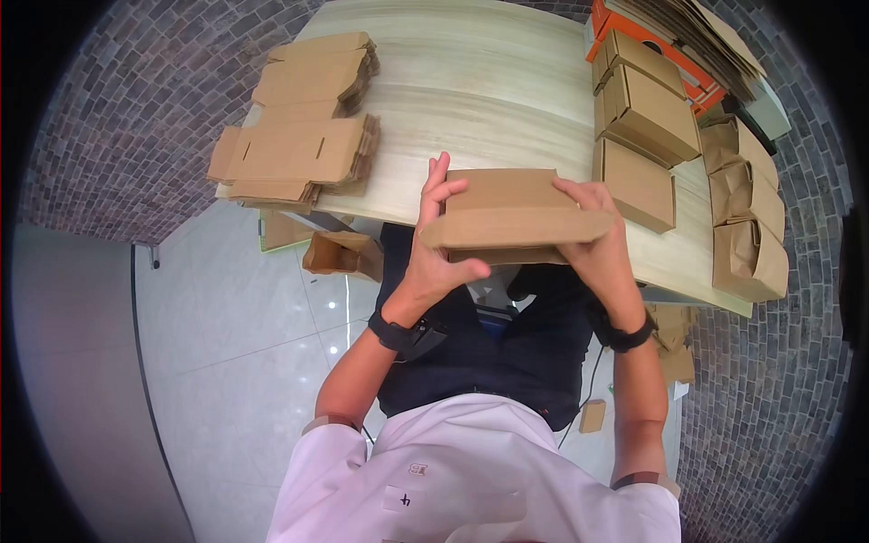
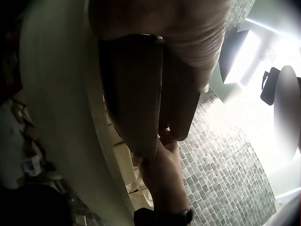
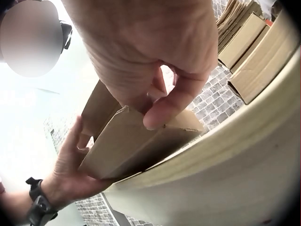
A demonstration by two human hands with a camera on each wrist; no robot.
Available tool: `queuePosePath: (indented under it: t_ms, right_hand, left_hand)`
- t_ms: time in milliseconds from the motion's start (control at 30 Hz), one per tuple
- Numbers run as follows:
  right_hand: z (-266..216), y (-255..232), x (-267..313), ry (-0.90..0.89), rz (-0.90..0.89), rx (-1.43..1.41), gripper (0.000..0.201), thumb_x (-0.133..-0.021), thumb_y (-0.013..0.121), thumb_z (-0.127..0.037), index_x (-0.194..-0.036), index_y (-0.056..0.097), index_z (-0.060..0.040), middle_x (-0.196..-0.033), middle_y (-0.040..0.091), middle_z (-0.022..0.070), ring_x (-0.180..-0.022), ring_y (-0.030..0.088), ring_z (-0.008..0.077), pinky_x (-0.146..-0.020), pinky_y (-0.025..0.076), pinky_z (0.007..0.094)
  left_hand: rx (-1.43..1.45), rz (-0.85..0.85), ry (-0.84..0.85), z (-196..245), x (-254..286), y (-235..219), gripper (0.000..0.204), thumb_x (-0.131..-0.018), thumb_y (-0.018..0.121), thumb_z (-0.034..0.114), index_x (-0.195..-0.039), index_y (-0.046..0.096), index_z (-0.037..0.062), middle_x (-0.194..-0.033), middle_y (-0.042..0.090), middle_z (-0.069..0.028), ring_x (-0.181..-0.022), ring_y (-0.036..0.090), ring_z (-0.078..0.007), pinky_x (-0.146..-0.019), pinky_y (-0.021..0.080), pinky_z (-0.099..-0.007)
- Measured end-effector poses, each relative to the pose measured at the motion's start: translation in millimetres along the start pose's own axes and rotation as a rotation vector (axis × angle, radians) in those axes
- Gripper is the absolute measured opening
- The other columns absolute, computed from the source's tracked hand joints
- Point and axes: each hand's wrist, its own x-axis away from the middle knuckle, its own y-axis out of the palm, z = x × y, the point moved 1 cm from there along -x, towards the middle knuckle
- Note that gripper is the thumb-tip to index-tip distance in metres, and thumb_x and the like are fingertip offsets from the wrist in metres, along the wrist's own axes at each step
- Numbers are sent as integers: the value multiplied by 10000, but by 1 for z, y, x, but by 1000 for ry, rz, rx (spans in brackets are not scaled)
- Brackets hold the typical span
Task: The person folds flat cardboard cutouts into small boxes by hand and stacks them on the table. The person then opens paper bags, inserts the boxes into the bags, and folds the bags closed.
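Observation:
A small brown cardboard box (image 1: 502,192), with a flap (image 1: 516,228) standing out along its near side, is held up at the table's front edge, above the lap. My left hand (image 1: 433,258) grips its left end, fingers at the far side and thumb near the close side. At the other end my right hand (image 1: 599,242) holds the box, fingers over the far corner. In the right wrist view the right thumb and fingers pinch the top edge of the box (image 3: 127,146), while the left hand (image 3: 70,172) supports its opposite end. The left wrist view shows the box dark.
Stacked flat cardboard blanks (image 1: 294,149) lie on the table's left. Folded boxes (image 1: 644,113) line the right side, beside brown paper bags (image 1: 747,208) and an orange carton (image 1: 615,20). An open paper bag (image 1: 342,253) stands below the table's left front edge.

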Motion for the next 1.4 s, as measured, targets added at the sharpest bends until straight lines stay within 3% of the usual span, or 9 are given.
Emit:
queuePosePath:
  t_ms: [100,267,300,333,433,567,800,1000,1400]
  right_hand:
    - [-5,-12,-17,107,-106,-68,557,-726,664,48,-1273,651,-54,-1051,597,129,-800,655,254,-729,547,344]
    - [-9,-27,-47,480,-427,-302,448,-781,599,33,-1228,632,44,-1093,598,88,-655,626,112,-475,505,259]
    - [-11,-29,-52,460,-458,-333,438,-799,629,3,-1233,623,63,-1121,590,93,-628,620,103,-495,508,255]
    - [-12,-28,-55,460,-454,-328,438,-799,629,3,-1233,623,63,-1121,590,93,-628,620,103,-495,508,255]
    - [-19,-28,-61,497,-446,-450,416,-873,657,-35,-1281,622,33,-1103,576,62,-664,621,96,-571,533,251]
    - [1,-21,-55,531,-333,-723,383,-932,661,-84,-1298,622,18,-1069,588,46,-712,622,94,-647,558,260]
    - [10,-16,-52,436,-233,-750,347,-999,662,-134,-1299,621,36,-1004,584,42,-784,656,111,-708,600,268]
    - [9,-11,-54,328,-171,-520,311,-987,660,-88,-1268,652,46,-1044,584,67,-808,673,119,-727,609,266]
    - [3,-31,-44,208,-173,-403,344,-988,656,-67,-1325,641,2,-1127,616,89,-915,713,153,-764,603,269]
  left_hand:
    - [152,-57,89,9,-5,-3,1240,-583,940,615,-1531,348,79,-1678,163,-224,-1583,3,-385,-1247,161,-500]
    - [122,7,-64,26,-8,-3,1216,-629,951,544,-1538,332,23,-1520,403,-162,-1456,384,-306,-1174,350,-426]
    - [82,132,-15,28,-11,-1,907,-751,913,407,-1428,467,0,-1345,539,-123,-1222,569,-225,-1063,449,-359]
    - [87,131,-11,30,-15,-1,907,-751,913,407,-1428,467,0,-1345,539,-123,-1222,569,-225,-1063,449,-359]
    - [-1,311,-105,30,-35,-1,298,-870,754,169,-1064,647,-30,-1002,668,-89,-920,610,-153,-867,482,-293]
    - [26,356,-173,24,-62,-7,257,-884,728,189,-952,674,-52,-856,671,-74,-849,594,-140,-803,466,-275]
    - [105,378,-394,-8,-92,-8,493,-886,722,356,-910,652,-132,-822,649,-89,-798,540,-137,-756,475,-305]
    - [22,452,-159,1,-83,5,450,-897,726,320,-947,669,-123,-823,684,-99,-786,588,-138,-740,489,-299]
    - [83,402,-199,0,-81,2,378,-908,722,287,-939,685,-88,-831,700,-88,-760,596,-118,-700,494,-291]
